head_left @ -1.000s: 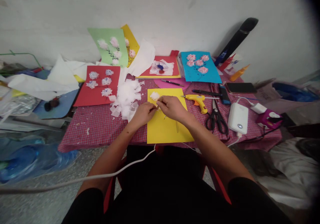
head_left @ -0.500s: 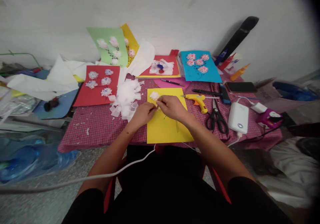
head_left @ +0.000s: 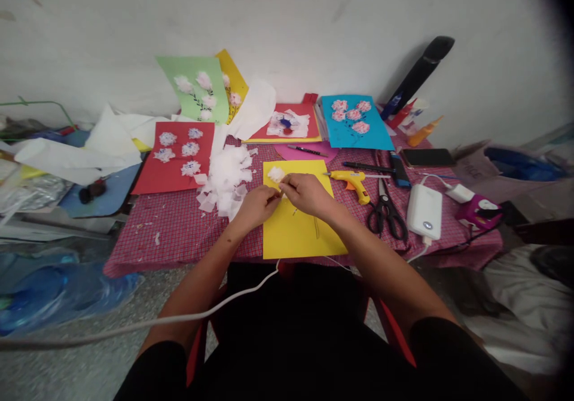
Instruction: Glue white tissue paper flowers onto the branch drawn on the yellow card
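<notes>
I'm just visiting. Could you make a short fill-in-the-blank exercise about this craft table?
1. The left hand and right hand are over a sheet coloured ____.
2. From the person's side, the glue gun lies to the ____ of that sheet.
3. The blue card shows ____ red-and-white flowers.
4. The scissors are ____-handled.

Missing words: yellow; right; five; black.

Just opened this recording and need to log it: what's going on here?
A person's left hand and right hand are close together over a yellow sheet, fingertips just below a white paper flower. Whatever the fingers may be pinching is too small to tell. Left of the sheet lies a pile of white paper pieces; to the right are a glue gun and scissors, neither in hand.
</notes>
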Available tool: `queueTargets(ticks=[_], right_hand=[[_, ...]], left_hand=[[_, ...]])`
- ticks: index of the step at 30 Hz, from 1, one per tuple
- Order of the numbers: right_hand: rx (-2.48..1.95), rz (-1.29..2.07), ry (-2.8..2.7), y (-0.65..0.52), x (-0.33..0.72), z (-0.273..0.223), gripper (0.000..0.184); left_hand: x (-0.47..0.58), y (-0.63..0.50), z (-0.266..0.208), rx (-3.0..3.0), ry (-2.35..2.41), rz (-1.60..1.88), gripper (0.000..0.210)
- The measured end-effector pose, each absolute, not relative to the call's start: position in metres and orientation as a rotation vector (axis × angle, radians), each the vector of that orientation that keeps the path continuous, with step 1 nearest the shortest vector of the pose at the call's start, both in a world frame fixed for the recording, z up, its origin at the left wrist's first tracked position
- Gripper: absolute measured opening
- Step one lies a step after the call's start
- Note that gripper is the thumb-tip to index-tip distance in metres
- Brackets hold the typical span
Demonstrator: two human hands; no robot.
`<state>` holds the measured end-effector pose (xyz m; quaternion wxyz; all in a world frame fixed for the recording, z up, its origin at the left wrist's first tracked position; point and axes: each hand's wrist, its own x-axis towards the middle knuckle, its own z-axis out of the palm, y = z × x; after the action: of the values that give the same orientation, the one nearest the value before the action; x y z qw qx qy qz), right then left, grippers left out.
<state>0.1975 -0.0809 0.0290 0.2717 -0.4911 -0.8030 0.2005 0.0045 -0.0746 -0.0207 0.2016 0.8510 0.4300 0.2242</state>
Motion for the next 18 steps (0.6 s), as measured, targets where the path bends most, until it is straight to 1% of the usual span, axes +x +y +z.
queueTargets(ticks=[18], right_hand=[[-1.257, 0.526, -2.006, -0.0888, 0.2005, 0.0377, 0.024]], left_hand=[[0.0054, -0.0747, -0.0175, 2.356, 1.19, 0.653, 0.02]])
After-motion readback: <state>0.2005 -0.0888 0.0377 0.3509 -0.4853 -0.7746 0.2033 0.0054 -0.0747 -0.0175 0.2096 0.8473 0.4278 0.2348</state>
